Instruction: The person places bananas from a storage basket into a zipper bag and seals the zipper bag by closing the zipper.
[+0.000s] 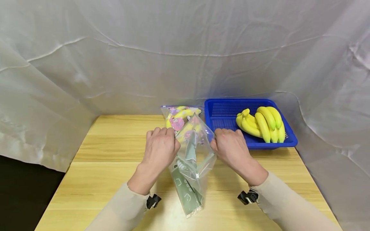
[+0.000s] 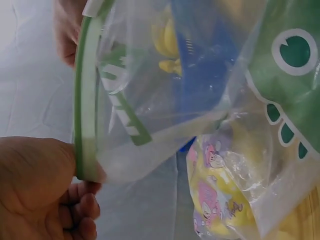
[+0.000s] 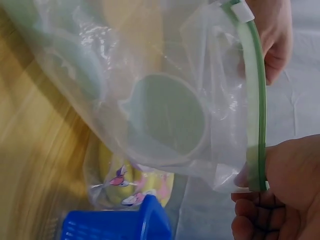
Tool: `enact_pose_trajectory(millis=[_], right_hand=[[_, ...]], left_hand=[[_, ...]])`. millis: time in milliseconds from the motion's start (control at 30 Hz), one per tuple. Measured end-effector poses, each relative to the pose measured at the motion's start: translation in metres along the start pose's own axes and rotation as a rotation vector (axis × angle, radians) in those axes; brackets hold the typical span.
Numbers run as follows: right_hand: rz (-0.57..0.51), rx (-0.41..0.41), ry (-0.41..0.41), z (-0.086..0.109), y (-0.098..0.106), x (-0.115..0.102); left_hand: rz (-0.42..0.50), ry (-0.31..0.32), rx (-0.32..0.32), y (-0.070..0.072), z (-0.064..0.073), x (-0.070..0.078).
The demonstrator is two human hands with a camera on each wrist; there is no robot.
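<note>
Between my hands hangs a clear zip bag (image 1: 188,189) with a green cartoon print and a green zip strip (image 2: 80,110). My left hand (image 1: 161,146) pinches one end of its mouth, thumb and fingers on the strip. The other end is pinched by my right hand (image 1: 232,147). The mouth is spread apart, and a white slider (image 3: 242,12) sits on the strip. Through the clear film no contents show. Just behind it lies a second bag (image 1: 176,120), printed with pink and purple figures, with yellow bananas inside.
A blue plastic basket (image 1: 222,146) stands at the back right of the wooden table (image 1: 115,154). Yellow bananas (image 1: 264,125) lie in its right half. Grey cloth (image 1: 185,64) hangs behind the table and along both sides.
</note>
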State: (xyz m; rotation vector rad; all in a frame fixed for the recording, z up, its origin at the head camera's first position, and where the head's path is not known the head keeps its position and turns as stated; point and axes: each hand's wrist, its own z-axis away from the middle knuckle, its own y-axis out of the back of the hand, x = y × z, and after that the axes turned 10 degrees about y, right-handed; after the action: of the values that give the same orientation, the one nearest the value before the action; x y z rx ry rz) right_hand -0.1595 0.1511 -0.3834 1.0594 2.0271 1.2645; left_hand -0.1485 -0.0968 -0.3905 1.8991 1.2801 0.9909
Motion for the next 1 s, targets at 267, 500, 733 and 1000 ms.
enact_pose_trajectory(millis=[267,500,733,1000], right_hand=[[-0.032,0.025,0.000,0.002,-0.007,0.001],[-0.049,0.019,-0.010,0.004,-0.008,0.004],[-0.060,-0.012,-0.012,0.004,-0.014,0.007],[-0.088,0.000,-0.038,0.003,-0.010,0.010]], left_hand=[[-0.019,-0.021,0.016,-0.008,0.002,0.001],[-0.021,-0.022,0.030,-0.010,0.004,0.003],[0.005,-0.057,-0.011,-0.011,0.005,-0.001],[0.025,-0.065,-0.031,-0.011,0.002,0.001]])
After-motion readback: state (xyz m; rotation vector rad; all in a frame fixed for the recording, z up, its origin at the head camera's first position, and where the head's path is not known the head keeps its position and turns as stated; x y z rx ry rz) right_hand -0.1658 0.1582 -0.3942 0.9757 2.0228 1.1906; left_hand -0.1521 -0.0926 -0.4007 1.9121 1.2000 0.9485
